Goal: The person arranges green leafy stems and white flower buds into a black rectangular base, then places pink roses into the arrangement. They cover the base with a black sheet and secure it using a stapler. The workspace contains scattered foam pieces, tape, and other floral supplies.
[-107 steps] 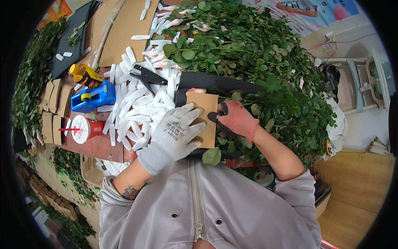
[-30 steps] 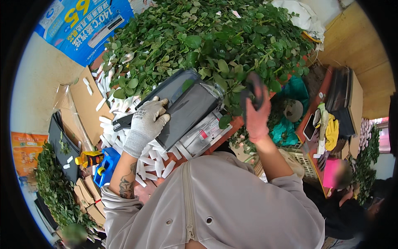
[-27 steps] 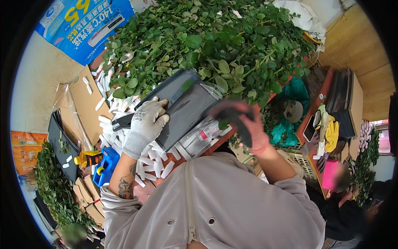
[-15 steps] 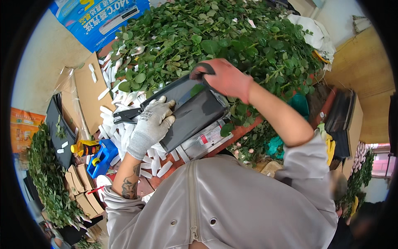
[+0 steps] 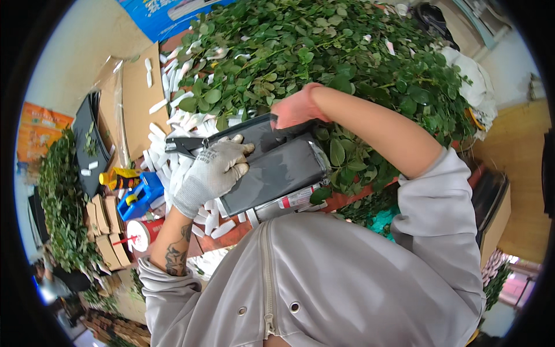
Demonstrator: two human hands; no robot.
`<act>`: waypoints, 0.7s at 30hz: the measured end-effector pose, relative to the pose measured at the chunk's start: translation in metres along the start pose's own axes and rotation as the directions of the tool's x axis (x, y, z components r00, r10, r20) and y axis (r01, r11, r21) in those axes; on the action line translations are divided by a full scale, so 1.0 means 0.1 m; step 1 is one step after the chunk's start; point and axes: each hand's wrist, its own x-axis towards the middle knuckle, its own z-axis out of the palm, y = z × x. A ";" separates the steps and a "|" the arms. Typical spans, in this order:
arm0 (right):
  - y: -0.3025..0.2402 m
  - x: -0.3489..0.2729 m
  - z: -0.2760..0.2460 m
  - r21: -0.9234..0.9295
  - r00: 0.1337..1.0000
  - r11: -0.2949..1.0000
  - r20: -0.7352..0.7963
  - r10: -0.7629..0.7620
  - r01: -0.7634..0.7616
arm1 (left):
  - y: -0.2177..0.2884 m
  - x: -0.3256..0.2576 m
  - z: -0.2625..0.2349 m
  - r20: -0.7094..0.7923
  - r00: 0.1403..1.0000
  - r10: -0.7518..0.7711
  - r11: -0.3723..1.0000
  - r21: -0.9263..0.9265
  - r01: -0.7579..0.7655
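Observation:
A long black plastic sheet [image 5: 277,173], glossy and folded into a trough-like shape, lies at the table's front edge. My left hand [image 5: 211,170], in a pale grey glove, is bent over its left end, thumb and fingers curled on it. A black plier-like tool [image 5: 185,146] juts out left of this hand; whether the hand touches it is hidden. At the sheet's far edge, my right hand [image 5: 295,113] wears a red glove with dark fingertips. Its fingers are closed on the sheet, their tips partly out of sight.
Leafy green stems [image 5: 324,52] heap across the far table. White foam-like sleeves [image 5: 191,121] are scattered on the left, near cardboard [image 5: 136,104]. A blue tape dispenser [image 5: 139,196], a yellow bottle [image 5: 118,178] and a lidded cup [image 5: 141,234] stand at the left. A printed box [image 5: 289,202] lies under the sheet.
My right hand has moved down into the far side of the black sheet, its elbow swinging outward and up. My left hand stays at the sheet's left end. The whole view has shifted slightly.

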 end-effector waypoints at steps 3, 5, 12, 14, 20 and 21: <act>-0.07 -0.50 0.04 -0.016 0.979 0.984 0.104 -0.177 0.180 | -0.07 -0.04 0.04 -0.040 0.998 0.052 0.993 0.111 -0.047; 0.17 -0.60 0.78 -0.685 0.839 0.719 -0.457 -0.297 -0.118 | -0.03 0.01 0.05 -0.027 1.000 -0.001 0.994 0.106 0.004; 0.06 -1.20 1.06 -0.501 0.504 0.628 -0.842 -0.192 -0.596 | -0.04 -0.03 0.04 0.006 0.997 -0.075 0.994 0.086 0.074; -0.02 -1.28 1.19 -0.353 0.349 0.813 -0.916 -0.199 -0.464 | -0.14 -0.02 0.08 -0.010 1.000 -0.002 0.994 0.111 0.004; 0.02 -1.04 1.67 -0.109 0.608 0.914 -0.776 0.168 -0.392 | -0.14 -0.02 0.09 -0.008 1.000 0.001 0.994 0.107 0.000; 0.06 -1.00 1.71 -0.116 0.593 0.923 -0.793 0.136 -0.367 | -0.13 -0.02 0.08 -0.002 1.000 -0.012 0.994 0.107 0.012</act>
